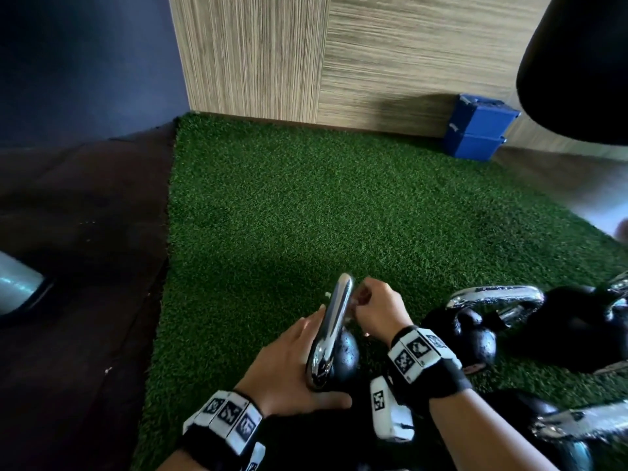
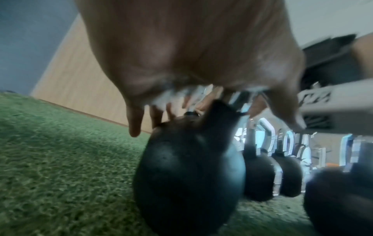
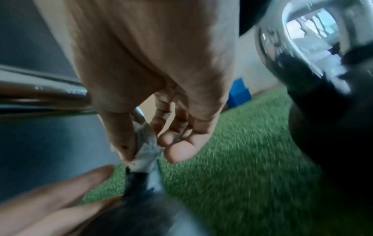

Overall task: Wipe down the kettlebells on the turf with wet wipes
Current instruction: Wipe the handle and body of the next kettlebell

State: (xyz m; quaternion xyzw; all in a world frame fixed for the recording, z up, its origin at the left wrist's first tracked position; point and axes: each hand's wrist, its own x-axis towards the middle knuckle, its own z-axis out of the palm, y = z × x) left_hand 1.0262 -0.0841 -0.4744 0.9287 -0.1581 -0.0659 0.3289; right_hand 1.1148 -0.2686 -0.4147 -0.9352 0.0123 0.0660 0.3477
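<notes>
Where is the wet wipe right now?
The wet wipe is pinched in the right hand, pressed against the shiny handle of the kettlebell that the left hand steadies.

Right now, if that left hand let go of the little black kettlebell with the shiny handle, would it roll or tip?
Probably not much. The small black kettlebell with the chrome handle sits on green turf, which should damp rolling. Its rounded body looks dense, so likely heavy for its size. The left hand rests against its side, so a hard shove might tip it; the polished handle could be slippery under the crumpled white wet wipe.
</notes>
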